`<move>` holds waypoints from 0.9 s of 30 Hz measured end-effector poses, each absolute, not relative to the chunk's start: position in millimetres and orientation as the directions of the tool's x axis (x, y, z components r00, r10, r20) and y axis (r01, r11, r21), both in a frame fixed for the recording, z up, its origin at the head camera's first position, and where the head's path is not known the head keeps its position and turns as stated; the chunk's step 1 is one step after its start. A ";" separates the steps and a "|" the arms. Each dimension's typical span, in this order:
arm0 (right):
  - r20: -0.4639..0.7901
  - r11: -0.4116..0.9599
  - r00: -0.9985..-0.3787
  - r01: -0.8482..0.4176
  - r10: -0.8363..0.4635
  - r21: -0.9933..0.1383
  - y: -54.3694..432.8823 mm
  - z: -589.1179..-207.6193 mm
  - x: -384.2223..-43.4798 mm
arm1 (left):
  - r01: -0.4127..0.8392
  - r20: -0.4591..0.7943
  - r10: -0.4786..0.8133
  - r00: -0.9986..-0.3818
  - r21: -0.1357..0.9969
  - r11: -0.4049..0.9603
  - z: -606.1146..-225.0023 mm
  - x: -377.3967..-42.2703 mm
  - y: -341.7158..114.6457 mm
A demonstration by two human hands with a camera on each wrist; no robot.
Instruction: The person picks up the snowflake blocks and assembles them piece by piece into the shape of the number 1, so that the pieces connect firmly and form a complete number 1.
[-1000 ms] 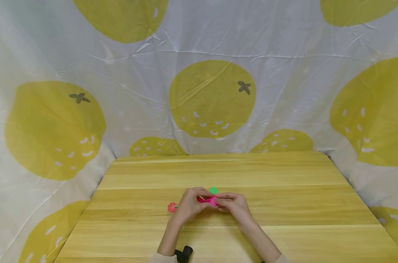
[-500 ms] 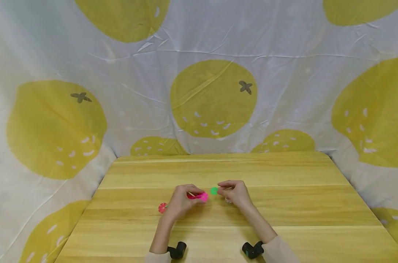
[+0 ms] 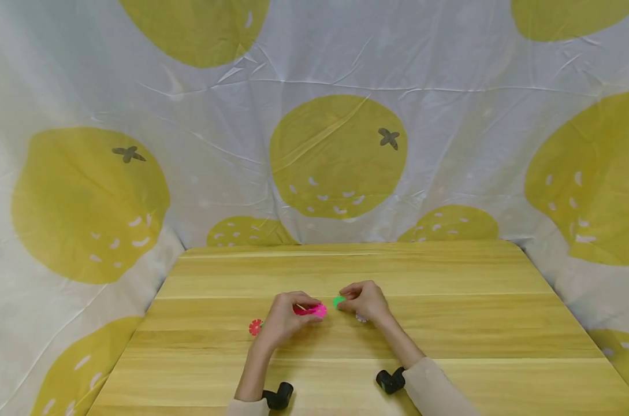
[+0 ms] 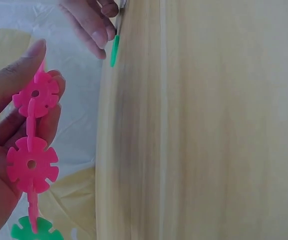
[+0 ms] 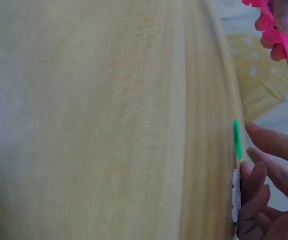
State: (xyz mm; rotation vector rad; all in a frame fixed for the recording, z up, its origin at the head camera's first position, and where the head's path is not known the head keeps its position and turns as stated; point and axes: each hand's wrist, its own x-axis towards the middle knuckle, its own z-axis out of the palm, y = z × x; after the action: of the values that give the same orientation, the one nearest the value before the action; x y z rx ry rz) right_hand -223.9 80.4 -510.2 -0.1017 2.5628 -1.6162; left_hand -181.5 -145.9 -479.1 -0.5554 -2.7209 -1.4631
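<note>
My left hand (image 3: pixel 285 318) pinches a chain of notched plastic discs (image 4: pixel 32 164) between thumb and fingers. Pink discs interlock at right angles along it, and a green disc (image 4: pixel 36 230) shows at the lower edge of the left wrist view. In the head view, a red disc (image 3: pixel 255 327) sticks out left of that hand. My right hand (image 3: pixel 367 301) is over the table, thumb and fingertips parted right by a loose green disc (image 5: pixel 237 140). A white disc (image 5: pixel 235 195) lies under the right hand's curled lower fingers, partly hidden in the head view.
The wooden table (image 3: pixel 449 323) reaches back to a hanging white cloth (image 3: pixel 449 144) with yellow fruit prints. Black camera mounts (image 3: pixel 279 396) sit at both wrists, near the sleeves.
My hands have drawn apart; the left keeps the chain and has shifted left, the red disc moving with it. The right has let go of the chain and moved to the loose green disc.
</note>
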 end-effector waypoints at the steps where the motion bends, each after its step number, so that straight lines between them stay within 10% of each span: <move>1: -0.059 0.445 -0.991 -0.001 -0.121 -0.895 79.8 -510.1 -223.5 | 0.310 0.168 0.306 -0.937 0.805 0.506 -479.1 -181.5 -145.8; 27: -0.081 0.541 -0.972 -0.054 -0.222 -0.840 81.8 -504.5 -207.8 | 0.317 0.137 0.362 -0.922 0.806 0.500 -475.3 -177.8 -140.3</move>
State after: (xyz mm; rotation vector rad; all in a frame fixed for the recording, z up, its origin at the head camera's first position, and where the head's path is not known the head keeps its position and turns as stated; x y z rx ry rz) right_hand -207.8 81.8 -504.5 -0.2351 2.5978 -1.4066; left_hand -177.8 -140.3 -475.3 -0.6261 -2.7636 -1.4683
